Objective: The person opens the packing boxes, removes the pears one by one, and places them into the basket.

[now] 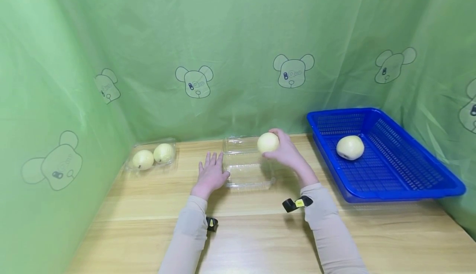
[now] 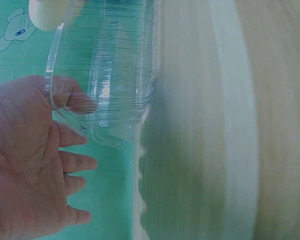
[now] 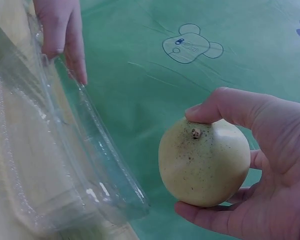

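Head view, clock read from centre. Green sheeting [image 1: 238, 17], visibly creased, spans 9 through 12 to 3 o'clock. Printed on it: round-eared animal-head outlines [image 1: 293, 73], noted just below 9, between 9 and 10, between 10 and 11, between 1 and 2, past 2, and cut off near 3. Wood-grained tabletop [image 1: 253, 220] below; pale glare patch [image 1: 241, 261] at 6 o'clock.

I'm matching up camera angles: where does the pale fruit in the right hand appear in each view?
Head: held fruit just right of and below centre.
Left wrist: held fruit at top left, cut off by the edge.
Right wrist: held fruit right of and below centre.
Shared landmark: the clear container, visible in all three.
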Available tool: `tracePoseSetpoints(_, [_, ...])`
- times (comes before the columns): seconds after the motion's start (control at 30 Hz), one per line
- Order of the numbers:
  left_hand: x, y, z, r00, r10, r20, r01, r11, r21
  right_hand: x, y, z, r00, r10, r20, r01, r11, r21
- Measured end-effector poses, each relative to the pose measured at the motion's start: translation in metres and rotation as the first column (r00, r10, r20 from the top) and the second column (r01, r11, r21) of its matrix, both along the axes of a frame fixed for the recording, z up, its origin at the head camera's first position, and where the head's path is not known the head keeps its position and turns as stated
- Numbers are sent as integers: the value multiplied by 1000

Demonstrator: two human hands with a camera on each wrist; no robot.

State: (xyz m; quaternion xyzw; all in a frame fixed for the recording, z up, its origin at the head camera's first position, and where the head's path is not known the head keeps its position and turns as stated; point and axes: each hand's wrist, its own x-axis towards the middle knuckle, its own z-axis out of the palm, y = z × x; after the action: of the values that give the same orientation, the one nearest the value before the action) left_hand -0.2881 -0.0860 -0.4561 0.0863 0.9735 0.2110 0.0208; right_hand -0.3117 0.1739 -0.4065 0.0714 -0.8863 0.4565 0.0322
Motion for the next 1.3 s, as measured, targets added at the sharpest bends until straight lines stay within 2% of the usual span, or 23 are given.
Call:
tracePoseSetpoints(0.6, [-1,0,0,1000,-3,5,3,1000,-6,5,23,13,998,-57,-6,56,996,-71])
tracePoseSetpoints(0.93, [-1,0,0,1000,-3,7,3,1000,-20,9,35,22,992,-123,-28,122,992,-22])
tracePoseSetpoints(1.3, [-1,0,0,1000,-1,12,1,1000,-24,8,50,22,987,-139,-77,138,990,-22])
